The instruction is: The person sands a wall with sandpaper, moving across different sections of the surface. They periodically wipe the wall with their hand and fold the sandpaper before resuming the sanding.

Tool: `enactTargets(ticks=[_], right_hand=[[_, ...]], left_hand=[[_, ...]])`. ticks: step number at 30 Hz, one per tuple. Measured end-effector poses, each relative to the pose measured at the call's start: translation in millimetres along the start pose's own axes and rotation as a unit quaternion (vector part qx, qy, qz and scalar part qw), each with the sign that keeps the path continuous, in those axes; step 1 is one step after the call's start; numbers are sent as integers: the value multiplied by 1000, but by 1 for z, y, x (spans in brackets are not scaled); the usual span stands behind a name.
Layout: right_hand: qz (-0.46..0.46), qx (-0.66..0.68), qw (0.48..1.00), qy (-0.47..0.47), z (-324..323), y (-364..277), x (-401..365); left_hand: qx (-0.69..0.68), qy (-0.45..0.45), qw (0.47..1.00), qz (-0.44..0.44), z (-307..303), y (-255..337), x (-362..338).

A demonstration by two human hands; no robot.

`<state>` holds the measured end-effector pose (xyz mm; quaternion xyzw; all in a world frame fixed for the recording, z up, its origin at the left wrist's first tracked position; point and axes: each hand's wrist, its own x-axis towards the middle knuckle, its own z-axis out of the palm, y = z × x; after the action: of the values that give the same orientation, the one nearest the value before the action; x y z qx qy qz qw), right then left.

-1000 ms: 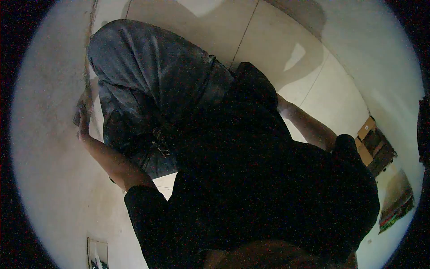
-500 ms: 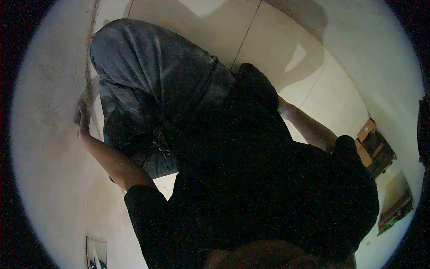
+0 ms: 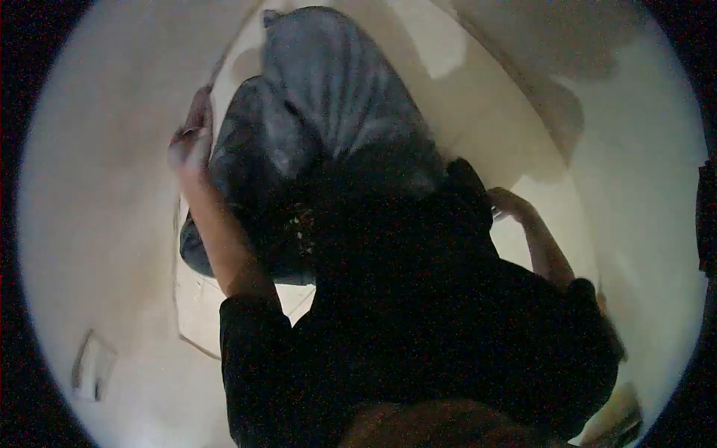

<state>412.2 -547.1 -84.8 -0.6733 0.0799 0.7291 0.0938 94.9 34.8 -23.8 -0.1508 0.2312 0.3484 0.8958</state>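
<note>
My left hand point(image 3: 193, 134) is beside the left knee, near the wall. Some of its fingers stretch upward, and no held thing can be made out; blur softens its outline. On the other side, my right hand point(image 3: 510, 201) hangs bent at the wrist beside the hem of the black shirt point(image 3: 426, 299). Its fingers point down and slightly apart, with nothing visible in them. Grey trousers point(image 3: 336, 89) cover the bent legs between the hands. A drawstring point(image 3: 302, 228) shows at the waist.
Pale floor point(image 3: 478, 112) lies beyond the legs, with shadows across it. A light wall point(image 3: 104, 194) rises close on the left, bearing a small blurred rectangular fixture point(image 3: 93, 366). Another wall point(image 3: 642, 209) stands at the right. A blurred dark-edged object point(image 3: 620, 418) is at lower right.
The view has turned and shifted. My left hand appears higher and further right, and my right hand is lower with its wrist bent. The boxes at the right have mostly left the view.
</note>
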Motion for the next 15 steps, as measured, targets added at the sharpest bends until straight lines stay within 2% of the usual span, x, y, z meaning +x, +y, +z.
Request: enactTargets(ticks=[2,4,5,6,9,11,13,14,15], right_hand=[[-163,-76,982,65,-29,-41,8],[-255,-226,920,197,-24,-134,-36],[-379,-175,882,219,-12,-167,-51],[-496,-118,829,231,5,-197,-64],[-645,52,762,-2,71,-284,-102],[-632,55,756,-161,122,-334,-111],[-673,-119,727,-71,152,-364,-47],[-619,-52,757,-201,177,-369,-58],[-537,20,800,-267,203,-359,-40]], left_hand=[[185,-167,966,-61,-15,-4,-9],[348,-96,932,13,-7,-29,-29],[433,60,891,126,20,-71,-43],[453,-5,885,110,20,-78,-50],[566,-30,819,85,24,-91,-61],[654,-72,751,52,9,-82,-55],[614,-135,777,-1,-1,-79,-49],[623,-149,768,-4,-10,-76,-45],[636,-168,753,5,-59,-68,-45]])
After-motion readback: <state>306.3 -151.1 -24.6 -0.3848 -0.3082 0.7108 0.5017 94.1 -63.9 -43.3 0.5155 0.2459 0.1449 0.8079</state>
